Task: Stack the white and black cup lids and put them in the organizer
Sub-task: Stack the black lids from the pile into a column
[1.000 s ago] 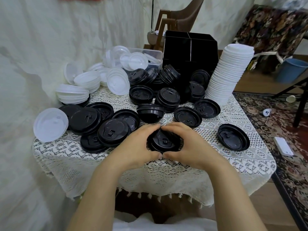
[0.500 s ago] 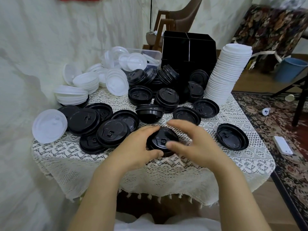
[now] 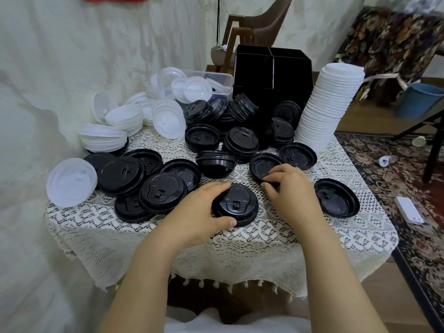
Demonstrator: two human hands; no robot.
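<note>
**A:** How many hands, and what is each doing?

**B:** Two. The left hand [image 3: 197, 212] grips a short black stack [image 3: 237, 203] near the middle of the table [image 3: 240, 241], with its thumb on the near edge and its fingers over the far edge. The right hand [image 3: 292, 198] curls its fingers over the near rim of an upturned lid [image 3: 260, 164] just beyond the stack. Its thumb is below the rim, pinching it.

**A:** And the organizer?

**B:** There is one black organizer [image 3: 288, 78] at the far side, and dividers split its top into four compartments. Just right of it stands one white tower [image 3: 331, 104] of nested lids.

**A:** Loose lids?

**B:** Six black ones overlap in the near-left cluster [image 3: 121, 175]. One lone black lid [image 3: 336, 200] lies upturned at the near right. One single white lid [image 3: 72, 182] sits at the table's left edge. One clear tub [image 3: 224, 82], far left of the organizer, holds white lids.

**A:** What can't you make out?

**B:** I can't tell how many lids are in the gripped stack, because the left hand covers part of its side. The tower's layers are too fine to count. The black and white heaps between the cluster and the organizer overlap too much for a count. Black lids hide the organizer's lower front, and its inside is out of sight. Both forearms are cut off at the bottom edge.
</note>
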